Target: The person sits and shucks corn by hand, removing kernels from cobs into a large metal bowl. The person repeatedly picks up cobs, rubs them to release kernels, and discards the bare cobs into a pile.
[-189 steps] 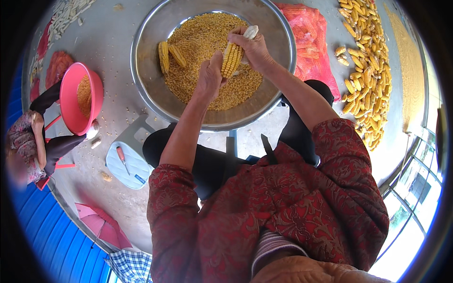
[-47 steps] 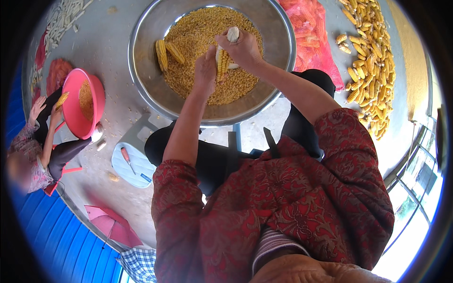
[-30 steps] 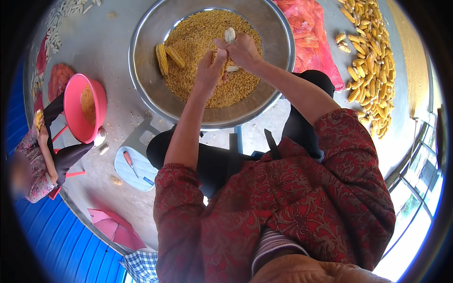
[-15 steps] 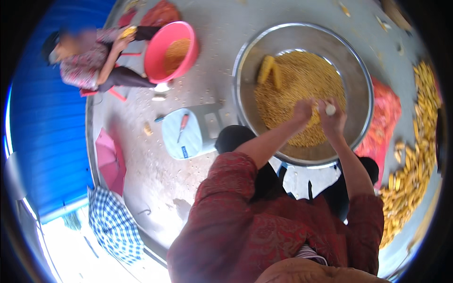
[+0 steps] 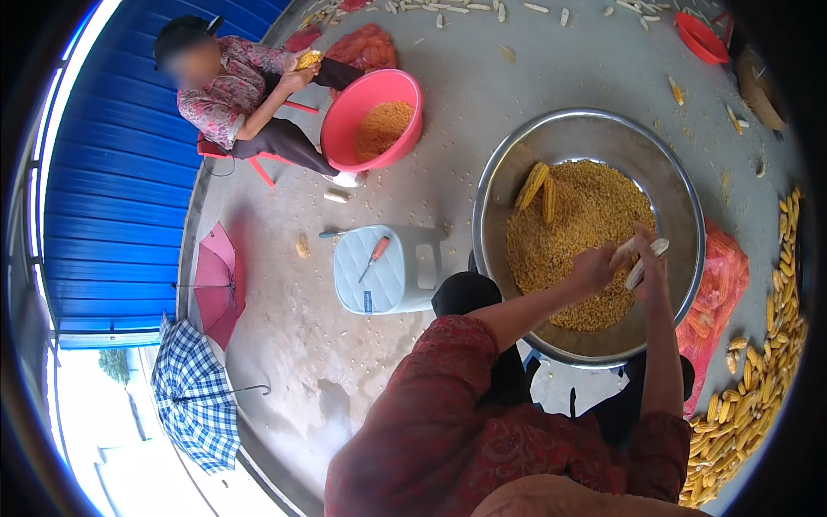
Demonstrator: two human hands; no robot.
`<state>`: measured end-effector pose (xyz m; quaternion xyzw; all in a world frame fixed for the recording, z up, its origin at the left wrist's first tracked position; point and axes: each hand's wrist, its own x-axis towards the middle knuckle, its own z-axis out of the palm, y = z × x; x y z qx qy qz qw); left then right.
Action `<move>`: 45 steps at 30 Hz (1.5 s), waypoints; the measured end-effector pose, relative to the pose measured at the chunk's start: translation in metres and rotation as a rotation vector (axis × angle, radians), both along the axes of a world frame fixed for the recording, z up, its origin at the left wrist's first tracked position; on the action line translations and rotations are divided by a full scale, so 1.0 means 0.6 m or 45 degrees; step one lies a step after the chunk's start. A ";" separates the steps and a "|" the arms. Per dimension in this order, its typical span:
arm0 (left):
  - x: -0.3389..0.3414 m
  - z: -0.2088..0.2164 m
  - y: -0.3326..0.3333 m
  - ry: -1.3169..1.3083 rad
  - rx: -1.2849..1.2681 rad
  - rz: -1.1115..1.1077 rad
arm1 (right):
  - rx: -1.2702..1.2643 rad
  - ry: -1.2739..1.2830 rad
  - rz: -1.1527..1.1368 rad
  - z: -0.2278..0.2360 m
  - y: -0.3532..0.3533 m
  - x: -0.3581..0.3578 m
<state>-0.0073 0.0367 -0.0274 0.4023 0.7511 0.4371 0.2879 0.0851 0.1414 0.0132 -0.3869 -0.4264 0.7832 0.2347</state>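
Cob (image 5: pixel 660 246), pale and bare-looking where it shows, sticks out past your right hand (image 5: pixel 651 264), over the right side of the metal basin (image 5: pixel 494 241). Your right fingers are wrapped round it; your left hand (image 5: pixel 593 269) is curled half closed, fingertips up by its near end, but can't tell if they have hold of it. Step in hand looks like shelling, probably near the finish for this piece, since no kernels show on the exposed part; the stretch under your fingers is hidden. Next move likely calls for checking that covered stretch, then a free hand for one of the two yellow ears (image 5: pixel 534 185) leaning at the basin's left wall, rows full. Second pale piece (image 5: pixel 635 276) sits just below your grip; held or lying loose, can't tell. Loose kernels (image 5: pixel 577 302), golden, cover the basin floor.
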 end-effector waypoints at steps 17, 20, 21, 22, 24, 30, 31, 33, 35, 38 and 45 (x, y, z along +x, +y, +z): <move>0.015 -0.020 0.005 -0.693 -0.102 0.002 | 0.682 -0.576 -0.143 0.001 -0.039 -0.016; 0.028 -0.009 0.014 -0.900 0.018 -0.019 | 0.945 -0.438 -0.243 -0.023 -0.033 -0.016; 0.027 0.007 0.011 -1.137 0.028 -0.025 | 0.883 -0.399 -0.267 -0.032 -0.033 -0.018; 0.014 0.017 0.006 -1.578 -0.036 -0.082 | 0.832 -0.355 -0.292 -0.039 -0.030 -0.018; -0.001 0.019 0.005 -2.111 -0.091 -0.174 | 0.740 -0.287 -0.266 -0.041 -0.018 -0.014; -0.021 0.031 -0.005 -2.485 0.067 -0.484 | 0.206 0.110 -0.004 -0.016 0.012 0.004; -0.025 0.030 -0.007 -2.467 0.097 -0.524 | 0.271 0.088 0.066 -0.004 0.014 0.007; -0.041 0.031 -0.006 -2.325 -0.031 -0.454 | 0.163 0.140 0.012 -0.004 0.012 0.007; -0.056 0.029 -0.001 -2.013 -0.104 -0.252 | -0.029 0.143 -0.063 -0.006 0.013 0.009; -0.053 0.040 0.014 -1.315 -0.038 0.040 | -0.388 0.100 -0.158 -0.011 0.019 0.014; -0.036 0.042 0.018 -0.957 0.224 -0.148 | -0.630 0.110 -0.040 -0.015 -0.016 -0.002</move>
